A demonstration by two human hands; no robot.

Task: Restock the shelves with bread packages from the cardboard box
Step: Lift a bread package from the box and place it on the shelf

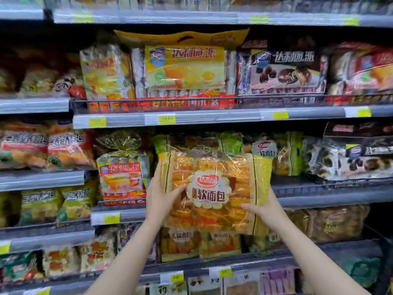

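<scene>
I hold a large clear-and-yellow bread package full of golden rolls, with a white flower-shaped label, upright in front of the middle shelf. My left hand grips its left edge, thumb across the front. My right hand clasps its lower right corner. The package covers the green-edged bread bags standing behind it on that shelf. The cardboard box is out of view.
Shelves of packaged cakes and bread fill the view: yellow pie packs and chocolate pie packs above, more bread bags below. A bare stretch of shelf lies right of the held package. Price tags line the shelf rails.
</scene>
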